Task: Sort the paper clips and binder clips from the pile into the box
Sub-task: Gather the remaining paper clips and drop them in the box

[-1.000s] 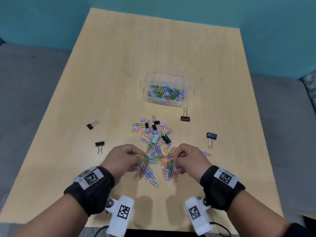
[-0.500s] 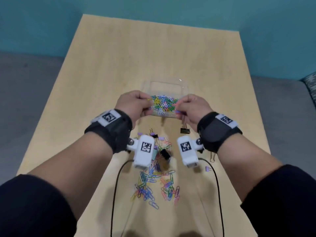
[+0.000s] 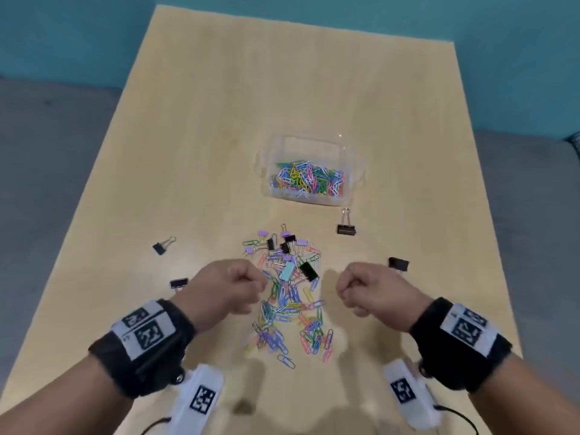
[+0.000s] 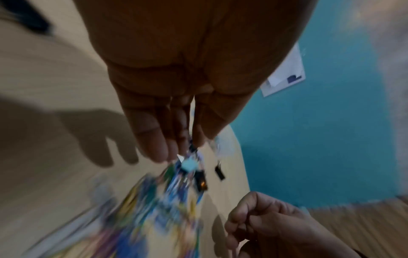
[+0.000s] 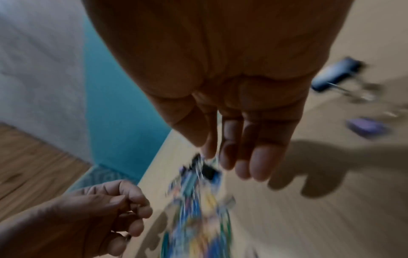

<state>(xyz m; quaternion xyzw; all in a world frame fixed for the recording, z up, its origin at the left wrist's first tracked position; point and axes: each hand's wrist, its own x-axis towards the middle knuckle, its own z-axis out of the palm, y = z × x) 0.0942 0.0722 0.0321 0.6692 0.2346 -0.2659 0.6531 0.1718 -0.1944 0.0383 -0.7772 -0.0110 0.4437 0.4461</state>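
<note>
A mixed pile [image 3: 288,309] of coloured paper clips and small purple, black and light blue binder clips lies on the wooden table [image 3: 219,120]. The clear plastic box [image 3: 353,171] beyond it holds many coloured paper clips [image 3: 309,182]. My left hand [image 3: 248,284] hovers at the pile's left edge and my right hand [image 3: 345,287] at its right edge. Both have loosely curled fingers, and no clip shows in either. The blurred wrist views show bare fingers [image 4: 154,139] [image 5: 249,157] above the pile [image 4: 172,200] [image 5: 198,209].
Single black binder clips lie apart from the pile: one near the box [image 3: 346,229], two on the left [image 3: 163,246] [image 3: 179,283], one on the right [image 3: 398,263]. A purple clip [image 5: 366,127] lies right of my right hand. Teal wall and grey floor surround the table.
One second ago both hands pinched paper clips at the pile. Half a second ago they were over the box. Now both are back at the pile, and no clip shows in them.
</note>
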